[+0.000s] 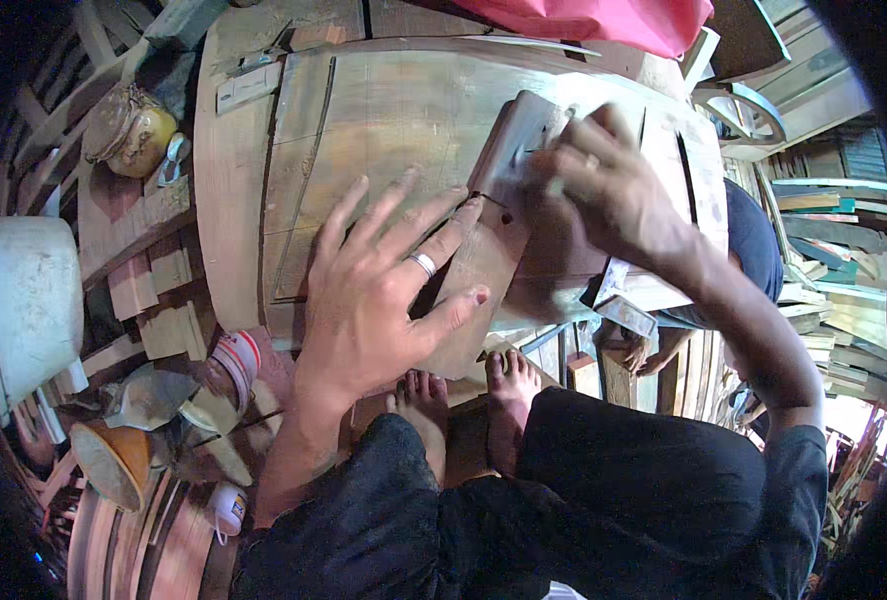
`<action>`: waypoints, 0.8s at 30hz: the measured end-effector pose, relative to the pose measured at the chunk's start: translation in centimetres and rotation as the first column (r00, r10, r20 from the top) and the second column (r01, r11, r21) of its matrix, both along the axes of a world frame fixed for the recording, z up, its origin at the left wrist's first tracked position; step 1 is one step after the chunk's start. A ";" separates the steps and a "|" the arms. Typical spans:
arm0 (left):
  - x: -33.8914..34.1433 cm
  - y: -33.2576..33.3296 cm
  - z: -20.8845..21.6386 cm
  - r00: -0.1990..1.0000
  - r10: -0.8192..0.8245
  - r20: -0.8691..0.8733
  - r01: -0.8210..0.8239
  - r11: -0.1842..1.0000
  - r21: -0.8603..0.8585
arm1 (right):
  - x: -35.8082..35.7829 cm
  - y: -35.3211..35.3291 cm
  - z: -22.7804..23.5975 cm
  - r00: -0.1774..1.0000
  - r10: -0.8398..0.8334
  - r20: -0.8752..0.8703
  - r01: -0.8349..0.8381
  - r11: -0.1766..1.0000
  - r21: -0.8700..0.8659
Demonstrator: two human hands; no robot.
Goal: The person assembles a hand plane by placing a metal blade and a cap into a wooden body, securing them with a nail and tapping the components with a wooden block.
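Observation:
A brown length of wood [479, 255] with a dark hole lies slantwise across a worn wooden work board [384, 110]. My left hand [379, 280], a ring on one finger, is spread open along the wood's left side. Its index fingertip touches the edge near a dark notch, and the thumb reaches over the near part. At the far end of the wood, a darker grooved section [512, 140] shows. My right hand [614, 185] is over the wood's right side, fingers curled in and smeared by motion. Whatever it grips is hidden.
Another person's hands [634, 352] show beyond the board's right edge. At left stand a pale bucket [29, 310], a yellowish jar [139, 130] and a striped cup [236, 365]. Red cloth [614, 22] lies at the far edge. Stacked planks [834, 310] fill the right.

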State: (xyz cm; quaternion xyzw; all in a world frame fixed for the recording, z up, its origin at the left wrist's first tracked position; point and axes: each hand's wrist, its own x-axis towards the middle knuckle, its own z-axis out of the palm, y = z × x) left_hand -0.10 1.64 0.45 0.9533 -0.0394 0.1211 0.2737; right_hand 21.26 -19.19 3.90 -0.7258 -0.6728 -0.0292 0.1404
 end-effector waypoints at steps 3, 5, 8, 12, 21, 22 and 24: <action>-0.2 0.3 -0.1 1.000 0.003 -0.007 -0.003 1.000 0.008 | -0.8 0.0 -0.1 0.997 0.072 0.039 -0.071 0.997 -0.020; -0.3 0.3 0.0 1.000 0.004 -0.004 -0.004 1.000 0.007 | 1.8 -0.1 0.9 0.992 -0.064 0.109 0.072 0.995 -0.071; -0.1 0.2 0.1 1.000 0.013 0.000 -0.013 1.000 0.010 | 0.6 0.2 -0.7 0.995 -0.048 0.085 0.050 0.999 -0.018; -0.3 0.4 -0.1 1.000 0.009 -0.005 -0.009 1.000 0.009 | 1.2 0.3 -0.3 0.999 0.015 0.032 -0.014 1.000 -0.026; -0.4 0.6 0.1 1.000 -0.001 -0.005 0.001 1.000 0.013 | 1.7 0.5 0.9 1.000 -0.025 -0.009 0.025 1.000 -0.016; -0.2 0.5 0.1 1.000 0.002 0.004 -0.002 1.000 0.011 | 2.2 0.0 0.7 0.990 -0.139 0.028 0.140 0.989 -0.050; -0.1 0.3 0.0 1.000 0.009 -0.002 -0.009 1.000 0.015 | 0.7 0.0 -0.6 0.997 -0.080 0.001 0.080 0.997 -0.015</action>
